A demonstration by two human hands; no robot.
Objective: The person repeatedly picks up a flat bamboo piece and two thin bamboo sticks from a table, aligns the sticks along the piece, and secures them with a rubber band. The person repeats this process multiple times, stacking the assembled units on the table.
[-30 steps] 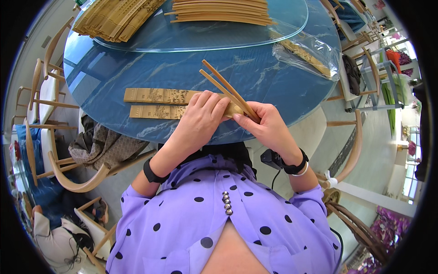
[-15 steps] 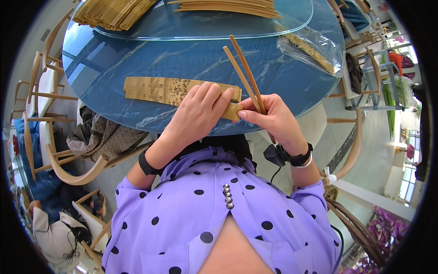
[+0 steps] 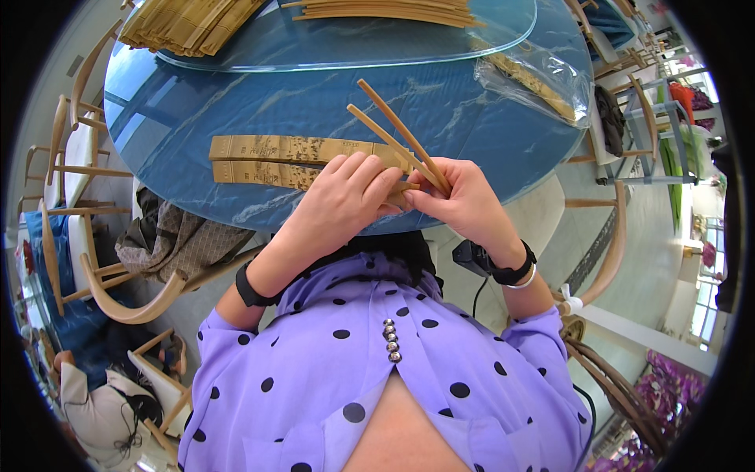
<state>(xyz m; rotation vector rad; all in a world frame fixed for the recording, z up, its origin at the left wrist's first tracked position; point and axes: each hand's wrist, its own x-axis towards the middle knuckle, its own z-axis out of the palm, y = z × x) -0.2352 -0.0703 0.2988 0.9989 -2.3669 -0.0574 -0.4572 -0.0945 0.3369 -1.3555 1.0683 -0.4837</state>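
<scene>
Two flat bamboo slats (image 3: 283, 149) with dark printed patterns lie side by side near the front edge of a round blue marbled table (image 3: 197, 102). My left hand (image 3: 346, 200) presses down on their right ends, fingers curled over them. My right hand (image 3: 464, 200) pinches two thin bamboo sticks (image 3: 397, 134) at their lower ends; the sticks fan up and to the left above the slats. Both hands touch at the fingertips.
A clear glass panel (image 3: 354, 47) lies on the far half of the table with piles of bamboo strips (image 3: 189, 23) on it. A clear plastic bag (image 3: 543, 79) with slats sits at right. Wooden chairs (image 3: 118, 291) ring the table; another person (image 3: 102, 409) is at lower left.
The two slats, overlapped half a second ago, now lie apart side by side. My right hand has tilted the two sticks from near upright back toward the left.
</scene>
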